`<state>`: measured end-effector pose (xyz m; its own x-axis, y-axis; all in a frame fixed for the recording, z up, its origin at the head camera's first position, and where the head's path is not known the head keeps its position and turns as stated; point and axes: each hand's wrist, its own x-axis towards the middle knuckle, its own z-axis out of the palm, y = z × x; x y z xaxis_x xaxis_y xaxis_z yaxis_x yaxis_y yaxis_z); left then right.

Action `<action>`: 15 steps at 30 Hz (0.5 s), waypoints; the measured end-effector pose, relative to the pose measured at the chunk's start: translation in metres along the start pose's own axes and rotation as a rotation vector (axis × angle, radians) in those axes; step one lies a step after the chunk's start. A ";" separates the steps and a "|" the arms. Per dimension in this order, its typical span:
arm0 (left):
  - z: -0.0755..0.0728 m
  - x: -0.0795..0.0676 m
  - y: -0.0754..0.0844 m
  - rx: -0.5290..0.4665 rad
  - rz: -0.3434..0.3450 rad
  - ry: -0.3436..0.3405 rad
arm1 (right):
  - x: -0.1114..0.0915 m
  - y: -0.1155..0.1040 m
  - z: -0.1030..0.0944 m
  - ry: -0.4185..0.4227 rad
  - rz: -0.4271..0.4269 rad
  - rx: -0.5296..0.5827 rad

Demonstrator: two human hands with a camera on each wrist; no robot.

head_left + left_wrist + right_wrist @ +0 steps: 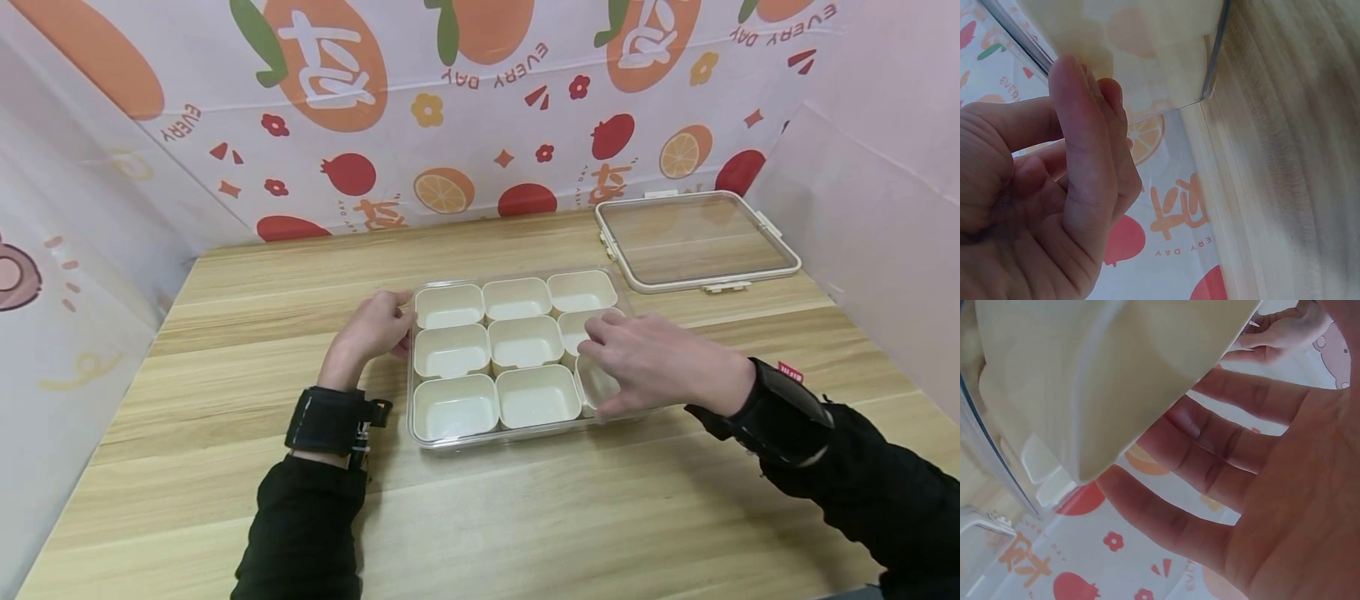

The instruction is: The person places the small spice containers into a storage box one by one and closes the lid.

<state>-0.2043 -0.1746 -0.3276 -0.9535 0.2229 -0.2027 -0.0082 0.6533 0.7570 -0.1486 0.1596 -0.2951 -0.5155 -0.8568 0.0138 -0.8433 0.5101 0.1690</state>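
A clear plastic box (448, 444) on the table holds several small cream containers in rows, such as the front middle one (537, 398). My left hand (375, 325) rests against the box's left wall near the back corner. In the left wrist view, its loosely bent fingers (1088, 147) touch the clear wall. My right hand (660, 358) holds the cream container (595, 385) at the front right corner, which sits tilted. The right wrist view shows its fingers (1169, 450) spread along that container's rim; the thumb is hidden there.
A clear lid (697, 242) with a cream frame and side clips lies at the back right of the wooden table (225, 467). Fruit-printed cloth (465, 125) hangs behind the table, and pale sheets stand along both sides.
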 end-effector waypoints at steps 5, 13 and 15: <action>0.000 0.000 0.000 0.003 -0.008 0.000 | 0.000 0.001 0.008 -0.004 0.013 0.009; 0.000 0.000 0.000 0.001 -0.007 -0.003 | -0.002 0.001 0.010 -0.011 0.023 0.055; 0.000 0.001 0.000 -0.002 -0.008 -0.006 | -0.003 0.001 0.011 -0.025 0.027 0.070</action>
<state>-0.2047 -0.1743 -0.3279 -0.9517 0.2221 -0.2121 -0.0162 0.6533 0.7569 -0.1499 0.1632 -0.3055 -0.5414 -0.8407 -0.0069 -0.8370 0.5382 0.0991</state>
